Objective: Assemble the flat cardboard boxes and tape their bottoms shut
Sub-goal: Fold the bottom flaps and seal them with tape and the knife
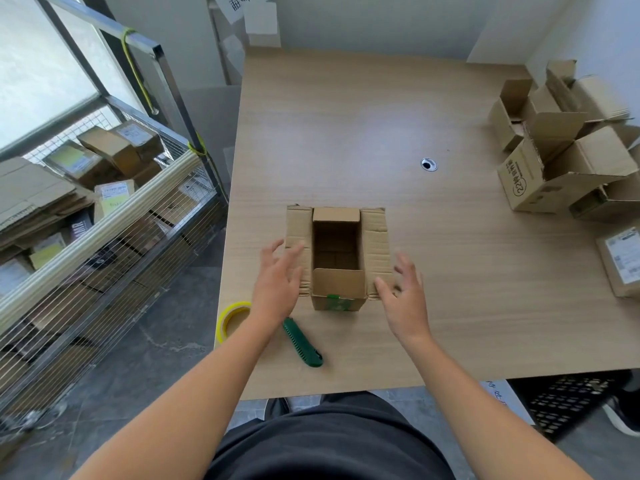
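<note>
Near the front edge of the pale wood-grain worktop (346,116), towards its left side, a small brown cardboard box (337,258) is seen standing upright with its top open. Its four flaps are folded outwards, the two long ones lying to left and right, and a strip of green is visible on the near wall.

The left hand (277,282) is held with fingers spread wide over the left flap. Nothing is gripped, and whether the fingertips touch the cardboard cannot be told. The right hand (403,296) is likewise spread wide and holds nothing, just beside the right flap with the thumb close to its near corner.

A roll of yellow-rimmed clear packing tape (230,318) lies at the left edge near the front corner, partly hidden by the left forearm. A green plastic box cutter (303,344) lies just beside it, between the roll and the box, close to the front edge.

A cluster of opened brown cardboard boxes (561,150) is gathered along the right edge towards the far corner. A sealed brown parcel with a white label (623,265) lies further forward on that edge. A round metal cable grommet (428,164) is set in the middle of the worktop.

A wire-mesh cart (104,220) filled with parcels and flattened cardboard stands off the left edge.
</note>
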Demonstrator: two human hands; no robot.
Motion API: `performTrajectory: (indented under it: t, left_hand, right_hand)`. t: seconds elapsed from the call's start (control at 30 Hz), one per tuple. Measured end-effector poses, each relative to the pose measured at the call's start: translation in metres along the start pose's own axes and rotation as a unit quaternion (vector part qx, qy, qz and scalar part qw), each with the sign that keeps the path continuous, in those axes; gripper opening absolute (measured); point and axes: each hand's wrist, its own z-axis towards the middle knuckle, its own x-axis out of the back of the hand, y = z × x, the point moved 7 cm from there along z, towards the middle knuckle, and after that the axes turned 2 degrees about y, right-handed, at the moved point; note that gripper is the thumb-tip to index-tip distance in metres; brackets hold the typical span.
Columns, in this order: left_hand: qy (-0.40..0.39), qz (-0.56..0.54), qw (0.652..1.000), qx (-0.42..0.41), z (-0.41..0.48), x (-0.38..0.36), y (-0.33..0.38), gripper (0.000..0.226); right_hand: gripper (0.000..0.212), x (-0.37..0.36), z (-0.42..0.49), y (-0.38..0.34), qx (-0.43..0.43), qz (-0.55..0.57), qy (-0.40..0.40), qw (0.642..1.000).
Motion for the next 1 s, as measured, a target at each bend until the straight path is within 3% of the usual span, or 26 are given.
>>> performTrajectory:
  t: [0.1,0.27,0.37,0.43,0.5,0.63,0.73,0.8,0.87,1.0]
  left_hand:
    - [-0.062,0.067,0.996,-0.018,0.014,-0.006,0.006,0.033]
    - [-0.098,0.117,0.988,0.021,0.029,-0.010,0.009,0.036]
    - [-0.083,0.039,0.993,0.069,0.034,-0.010,0.009,0.017]
    - [-0.067,0.037,0.994,0.082,0.037,-0.008,0.010,0.013]
    - [-0.070,0.049,0.992,0.089,0.040,-0.011,0.010,0.021]
    - [-0.134,0.040,0.984,0.109,0.034,-0.019,0.016,0.078]
    - [-0.219,0.074,0.969,0.091,0.018,-0.026,0.011,0.128]
    - [-0.251,0.133,0.957,0.064,0.005,-0.032,0.006,0.145]
    - [-0.243,0.201,0.948,0.030,-0.005,-0.038,0.001,0.146]
    - [-0.168,0.227,0.959,0.000,-0.009,-0.042,0.000,0.135]
  right_hand:
    - [0.036,-0.005,0.010,-0.006,0.114,-0.149,-0.054,0.981]
    - [0.021,-0.008,0.032,-0.024,0.185,-0.215,-0.135,0.949]
    - [0.010,-0.008,0.043,-0.024,0.134,-0.163,-0.200,0.957]
    - [0.020,-0.012,0.043,-0.021,0.055,-0.091,-0.288,0.952]
    - [0.020,-0.015,0.039,-0.020,0.012,-0.077,-0.357,0.931]
    - [0.021,-0.014,0.031,-0.020,-0.016,-0.060,-0.417,0.907]
    - [0.032,-0.014,0.027,-0.013,-0.032,-0.086,-0.433,0.897]
    - [0.051,-0.017,0.032,-0.008,0.054,-0.245,-0.402,0.881]
    - [0.075,-0.019,0.039,-0.013,0.128,-0.317,-0.325,0.882]
    - [0.076,-0.030,0.062,-0.032,0.210,-0.316,-0.222,0.898]
